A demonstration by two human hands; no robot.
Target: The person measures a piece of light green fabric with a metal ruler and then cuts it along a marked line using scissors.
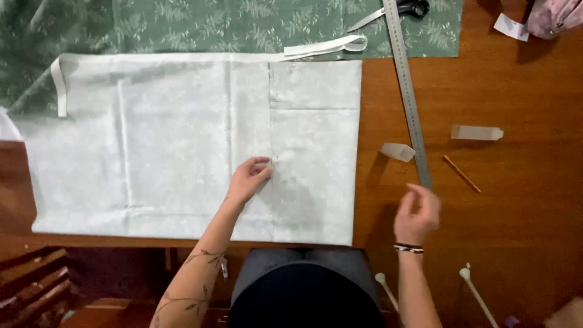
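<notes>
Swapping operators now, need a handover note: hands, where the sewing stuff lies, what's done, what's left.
Left hand: fingertips pressing on the pale fabric beside a small dark mark, holding nothing.
Right hand: blurred, at the near end of the metal ruler; grip cannot be judged.
Things: pale fabric lies flat on the wooden table, partly over green patterned fabric. Scissors at the ruler's far end. Pencil and two small translucent pieces right of the fabric.
Done: fabric spread, one mark visible.
Left: ruler is not yet on the fabric; no drawn line visible.

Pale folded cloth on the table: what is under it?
Under the pale folded cloth: green leaf-print fabric along its top edge, brown wooden table elsewhere. How far the green reaches underneath is hidden.
</notes>
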